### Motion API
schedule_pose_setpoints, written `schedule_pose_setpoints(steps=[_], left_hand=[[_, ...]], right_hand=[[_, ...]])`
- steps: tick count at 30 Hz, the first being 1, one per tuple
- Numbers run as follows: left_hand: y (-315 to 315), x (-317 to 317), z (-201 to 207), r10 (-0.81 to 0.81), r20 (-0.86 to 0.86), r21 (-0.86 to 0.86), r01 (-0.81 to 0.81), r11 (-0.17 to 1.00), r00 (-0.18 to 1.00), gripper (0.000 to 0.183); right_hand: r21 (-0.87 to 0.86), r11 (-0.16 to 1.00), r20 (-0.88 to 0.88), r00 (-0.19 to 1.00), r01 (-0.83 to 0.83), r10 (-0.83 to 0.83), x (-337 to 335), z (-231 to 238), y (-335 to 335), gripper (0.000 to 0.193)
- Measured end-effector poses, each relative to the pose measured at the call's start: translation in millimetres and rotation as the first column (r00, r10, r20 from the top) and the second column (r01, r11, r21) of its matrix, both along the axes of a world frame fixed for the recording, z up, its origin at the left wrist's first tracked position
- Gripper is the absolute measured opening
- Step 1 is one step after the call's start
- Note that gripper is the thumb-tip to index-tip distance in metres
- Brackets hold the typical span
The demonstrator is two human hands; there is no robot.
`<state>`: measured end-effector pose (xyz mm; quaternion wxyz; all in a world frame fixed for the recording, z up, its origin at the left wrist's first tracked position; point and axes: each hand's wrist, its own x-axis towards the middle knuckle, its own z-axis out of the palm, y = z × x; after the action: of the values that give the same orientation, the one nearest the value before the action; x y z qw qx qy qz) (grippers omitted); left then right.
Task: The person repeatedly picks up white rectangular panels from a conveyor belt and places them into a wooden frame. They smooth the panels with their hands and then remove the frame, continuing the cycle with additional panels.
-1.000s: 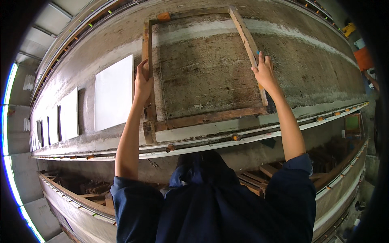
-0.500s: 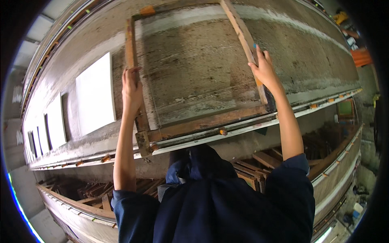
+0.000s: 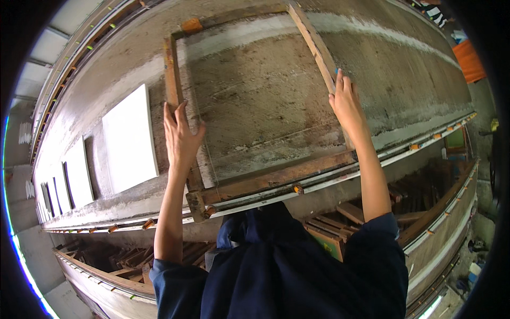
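HEAD fisheye | mount: on that person [image 3: 297, 266], head-level | axis: downward over left hand [image 3: 183, 142], right hand [image 3: 348, 106], onto counter [image 3: 404, 80] | range: close

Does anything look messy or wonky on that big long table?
Yes, a bit. The table looks blotchy, with dark specks inside the wooden frame, perhaps dirt or wear. The frame's near left corner also juts over the table's edge, so it looks slightly out of line.

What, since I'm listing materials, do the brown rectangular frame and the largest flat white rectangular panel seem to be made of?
Brown rectangular frame: most likely worn, matte wood, judging by streaked, blotchy brown and chipped-looking edges.
Largest flat white rectangular panel: perhaps board or thick paper, smooth-looking; no texture shows, so plastic remains possible.
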<state>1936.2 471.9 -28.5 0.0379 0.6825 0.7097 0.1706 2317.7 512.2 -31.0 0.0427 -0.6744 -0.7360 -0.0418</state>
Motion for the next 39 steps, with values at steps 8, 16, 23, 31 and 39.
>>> schedule_pose_setpoints(steps=[8,16,23,31,39], left_hand=[[-24,-17,-4,-0.23,0.252,0.16,0.194,0.968,0.94,0.061],[-144,-133,61,-0.103,0.357,0.08,0.079,0.994,0.928,0.045],[-234,-277,41,0.342,0.24,0.249,-0.398,0.883,0.909,0.035],[-272,-321,7,0.314,0.324,0.234,-0.398,0.887,0.892,0.039],[-255,-353,43,0.165,0.263,0.215,-0.224,0.95,0.951,0.035]], right_hand=[[0.034,0.999,0.003,1.0,-0.021,0.021,-58,37,-36,0.06],[0.08,0.803,-0.526,0.659,-0.591,0.538,-265,77,-112,0.048],[0.08,0.574,-0.585,0.428,-0.815,0.689,-444,77,-155,0.04],[0.022,0.364,-0.624,0.271,-0.931,0.733,-555,54,-185,0.04],[0.047,0.465,-0.683,0.311,-0.884,0.661,-569,48,-174,0.039]])
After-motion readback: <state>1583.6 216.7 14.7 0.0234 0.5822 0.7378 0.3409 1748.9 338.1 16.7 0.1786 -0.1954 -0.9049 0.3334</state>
